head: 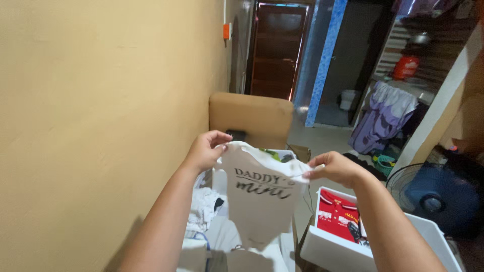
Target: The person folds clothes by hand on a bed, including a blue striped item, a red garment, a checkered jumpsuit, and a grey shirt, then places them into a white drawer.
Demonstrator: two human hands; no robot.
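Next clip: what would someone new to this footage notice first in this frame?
The small white baby garment with dark lettering, held up in the centre by its shoulders, pinched between the left hand and right hand. Lower right, a white plastic bin holds a folded red garment. A plain tan wall fills the left, and a dark blue floor fan stands at far right.

garment (259, 201) hangs between both hands, bin (327, 247) to its right.

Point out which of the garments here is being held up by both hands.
The small white garment with dark lettering, pinched at its top corners by the left hand and right hand. The red shirt lies in the white bin.
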